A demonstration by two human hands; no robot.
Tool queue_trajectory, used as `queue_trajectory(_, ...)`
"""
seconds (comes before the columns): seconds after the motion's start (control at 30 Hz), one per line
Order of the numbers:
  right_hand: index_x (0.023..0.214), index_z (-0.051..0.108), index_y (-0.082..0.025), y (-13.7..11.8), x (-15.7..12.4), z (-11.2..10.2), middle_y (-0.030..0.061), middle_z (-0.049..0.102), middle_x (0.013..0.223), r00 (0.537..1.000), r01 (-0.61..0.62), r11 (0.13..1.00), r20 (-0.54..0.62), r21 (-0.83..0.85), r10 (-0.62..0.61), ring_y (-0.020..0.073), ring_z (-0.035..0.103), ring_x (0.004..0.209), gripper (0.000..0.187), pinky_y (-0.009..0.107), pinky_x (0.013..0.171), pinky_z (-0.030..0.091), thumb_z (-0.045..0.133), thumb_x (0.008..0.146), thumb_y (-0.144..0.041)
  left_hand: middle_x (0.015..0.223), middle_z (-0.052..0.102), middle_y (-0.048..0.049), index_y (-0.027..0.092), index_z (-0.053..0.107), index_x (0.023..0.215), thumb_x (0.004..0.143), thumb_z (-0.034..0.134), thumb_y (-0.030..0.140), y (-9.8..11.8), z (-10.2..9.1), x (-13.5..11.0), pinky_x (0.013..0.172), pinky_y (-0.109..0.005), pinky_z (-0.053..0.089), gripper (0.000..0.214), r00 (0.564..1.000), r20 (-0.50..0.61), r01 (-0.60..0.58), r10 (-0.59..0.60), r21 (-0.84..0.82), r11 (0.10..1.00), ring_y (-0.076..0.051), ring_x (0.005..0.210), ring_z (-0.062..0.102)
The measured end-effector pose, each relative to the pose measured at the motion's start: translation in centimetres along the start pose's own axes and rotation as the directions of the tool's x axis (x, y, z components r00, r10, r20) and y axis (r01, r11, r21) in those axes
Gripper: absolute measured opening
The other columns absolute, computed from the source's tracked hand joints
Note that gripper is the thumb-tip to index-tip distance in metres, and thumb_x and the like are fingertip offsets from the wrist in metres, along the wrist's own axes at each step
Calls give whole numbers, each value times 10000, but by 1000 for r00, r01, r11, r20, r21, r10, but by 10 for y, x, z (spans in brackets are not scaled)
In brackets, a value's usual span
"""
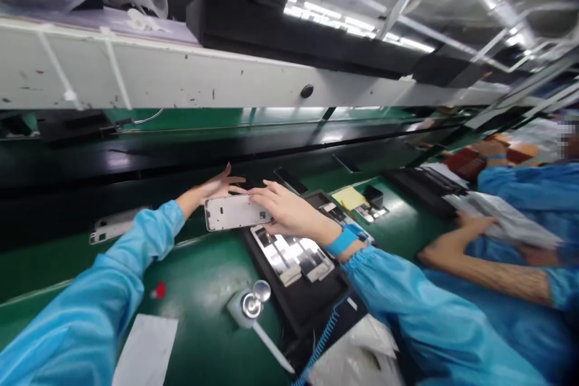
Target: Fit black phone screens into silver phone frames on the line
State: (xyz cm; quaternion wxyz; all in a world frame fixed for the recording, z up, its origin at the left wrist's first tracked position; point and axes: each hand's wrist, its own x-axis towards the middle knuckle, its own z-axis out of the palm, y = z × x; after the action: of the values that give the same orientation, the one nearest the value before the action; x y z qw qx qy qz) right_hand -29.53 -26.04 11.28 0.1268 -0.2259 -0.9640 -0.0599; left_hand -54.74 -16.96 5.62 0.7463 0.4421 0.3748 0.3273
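A flat silvery phone frame (237, 212) is gripped at its right end by my right hand (284, 210), thumb below and fingers on top. My left hand (218, 186) is stretched out behind the frame's left end with its fingers apart; whether it touches the frame I cannot tell. Below my right wrist lies a black foam tray (312, 307) with several shiny phone parts (289, 253) in it. On the dark belt beyond my left forearm rests another phone frame (114, 226).
A pump bottle (239, 309) with an open metal lid, white paper (147, 350) and a red cap (159, 289) sit on the green bench. A blue coiled cord (323, 338) runs near the tray. Overhead spans a white shelf (253, 78). A co-worker's forearm (493, 268) is at right.
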Motion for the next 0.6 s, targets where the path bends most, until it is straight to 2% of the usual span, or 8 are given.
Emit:
queue_trajectory(0.1, 1619, 463, -215, -32, 30, 2, 169, 580, 1618, 987, 120, 993, 108, -11, -118, 369, 606, 1370, 846, 658, 1286, 403, 750, 839, -63, 1146, 802, -232, 149, 714, 1292, 934, 756, 670, -12, -14, -73, 830, -604, 657, 633, 949, 234, 222, -212, -19, 975, -430, 1008, 808)
queue_trajectory(0.17, 1632, 455, -239, -46, 41, 8, 145, 552, 1655, 988, 110, 994, 103, 21, -112, 359, 569, 1444, 826, 622, 1302, 396, 720, 869, -65, 1235, 785, -243, 180, 669, 1358, 810, 915, 596, -30, -19, -117, 803, -604, 664, 731, 901, 365, 276, -236, -62, 959, -414, 948, 816)
queue_trajectory(0.27, 1587, 494, -206, -61, 27, 24, 184, 596, 1587, 979, -201, 976, 0, 82, 201, 363, 585, 1451, 646, 566, 1241, 478, 695, 974, -212, 1296, 763, -249, 197, 635, 1367, 738, 1000, 490, -59, -19, -175, 770, -573, 684, 784, 950, 309, 128, -46, -249, 960, -366, 903, 814)
queue_trajectory(0.3, 1542, 529, -178, -65, 14, 31, 210, 635, 1518, 922, -382, 918, -30, 106, 387, 371, 626, 1400, 579, 546, 1191, 522, 696, 1000, -294, 1305, 759, -241, 192, 643, 1345, 763, 984, 497, -66, -19, -192, 783, -550, 691, 740, 969, 247, 54, 24, -304, 951, -346, 922, 811)
queue_trajectory(0.37, 1413, 604, -146, -73, -17, 49, 235, 695, 1371, 657, -749, 653, -2, 112, 754, 391, 699, 1269, 521, 512, 1083, 581, 728, 994, -430, 1289, 763, -218, 174, 673, 1300, 835, 910, 577, -76, -17, -225, 818, -490, 698, 659, 985, 134, -56, 111, -361, 931, -310, 946, 803)
queue_trajectory(0.47, 1192, 662, -157, -82, -59, 76, 226, 742, 1244, 258, -966, 254, 205, 44, 944, 399, 725, 1218, 473, 457, 1040, 578, 837, 892, -479, 1124, 789, -184, 134, 730, 1258, 878, 807, 704, -76, -13, -272, 805, -414, 687, 689, 985, 74, -111, 155, -411, 905, -290, 882, 808)
queue_trajectory(0.53, 1038, 673, -184, -86, -71, 88, 203, 775, 1090, 145, -989, 145, 247, 17, 958, 400, 762, 1099, 413, 450, 961, 593, 875, 838, -483, 1031, 788, -159, 123, 760, 1253, 874, 784, 741, -73, -8, -300, 790, -384, 673, 724, 978, 110, -108, 179, -469, 877, -288, 854, 813)
queue_trajectory(0.6, 888, 660, -218, -88, -71, 92, 174, 774, 923, 91, -996, 89, 222, 20, 971, 397, 776, 975, 384, 448, 873, 598, 906, 786, -495, 1015, 783, -143, 131, 777, 1251, 872, 768, 760, -69, -3, -323, 805, -366, 661, 734, 957, 186, -93, 222, -528, 844, -277, 865, 812)
